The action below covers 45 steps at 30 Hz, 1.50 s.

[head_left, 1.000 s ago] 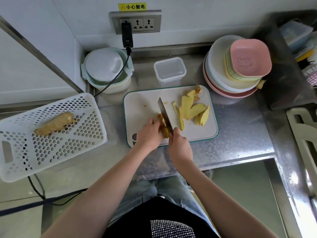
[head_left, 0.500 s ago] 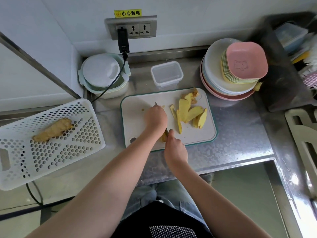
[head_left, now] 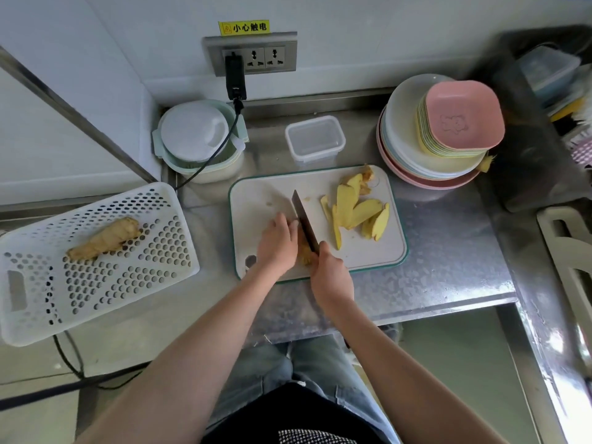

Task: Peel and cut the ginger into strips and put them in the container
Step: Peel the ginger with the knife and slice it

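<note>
On the white cutting board point(head_left: 262, 200) my left hand point(head_left: 277, 243) holds down a piece of peeled ginger point(head_left: 304, 254), mostly hidden under my fingers. My right hand point(head_left: 331, 275) grips the handle of a knife point(head_left: 304, 221), whose blade stands against the ginger right beside my left fingers. Several yellow ginger slices point(head_left: 355, 213) lie on the board's right half, with peel scraps point(head_left: 368, 181) at its far edge. An empty clear container point(head_left: 315, 142) stands just behind the board. An unpeeled ginger root point(head_left: 104, 240) lies in the white perforated basket point(head_left: 153, 264) at the left.
A lidded green-white tub point(head_left: 198, 139) with a black cable draped over it stands at the back left. A stack of plates with a pink dish on top point(head_left: 448, 133) is at the back right. The steel counter's front edge point(head_left: 448, 310) runs close behind my wrists.
My left hand drew back from over the blade onto the ginger, so the knife blade shows again, standing against the ginger.
</note>
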### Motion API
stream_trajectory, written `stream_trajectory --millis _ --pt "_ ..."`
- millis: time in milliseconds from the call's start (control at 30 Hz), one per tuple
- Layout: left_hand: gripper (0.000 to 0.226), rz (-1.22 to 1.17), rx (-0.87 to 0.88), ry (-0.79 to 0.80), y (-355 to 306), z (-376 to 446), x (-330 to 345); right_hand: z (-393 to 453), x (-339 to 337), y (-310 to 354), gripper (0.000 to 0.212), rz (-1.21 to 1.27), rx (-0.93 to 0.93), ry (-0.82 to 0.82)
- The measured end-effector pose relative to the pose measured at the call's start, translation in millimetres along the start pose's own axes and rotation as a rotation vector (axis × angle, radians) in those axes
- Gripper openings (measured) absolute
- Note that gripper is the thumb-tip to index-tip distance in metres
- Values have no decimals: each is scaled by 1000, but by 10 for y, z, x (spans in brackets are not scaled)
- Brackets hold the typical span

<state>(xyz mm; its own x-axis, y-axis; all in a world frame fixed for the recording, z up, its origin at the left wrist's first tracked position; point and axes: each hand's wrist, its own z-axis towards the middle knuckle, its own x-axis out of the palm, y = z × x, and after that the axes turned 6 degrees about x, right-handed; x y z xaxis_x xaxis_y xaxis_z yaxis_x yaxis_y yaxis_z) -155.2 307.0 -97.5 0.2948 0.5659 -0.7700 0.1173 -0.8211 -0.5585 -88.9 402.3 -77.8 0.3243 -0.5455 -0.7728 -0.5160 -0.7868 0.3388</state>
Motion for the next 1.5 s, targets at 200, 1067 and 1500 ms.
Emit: stream_trajectory --millis 200,1067,1500 --pt "52 208 -25 113 45 -89 211 51 -12 -29 15 -75 -28 4" --pt "32 466 248 61 224 -284 229 -33 -110 -73 20 178 -57 7" --pt "34 502 239 59 219 -285 245 -80 -104 -30 22 135 -65 -28"
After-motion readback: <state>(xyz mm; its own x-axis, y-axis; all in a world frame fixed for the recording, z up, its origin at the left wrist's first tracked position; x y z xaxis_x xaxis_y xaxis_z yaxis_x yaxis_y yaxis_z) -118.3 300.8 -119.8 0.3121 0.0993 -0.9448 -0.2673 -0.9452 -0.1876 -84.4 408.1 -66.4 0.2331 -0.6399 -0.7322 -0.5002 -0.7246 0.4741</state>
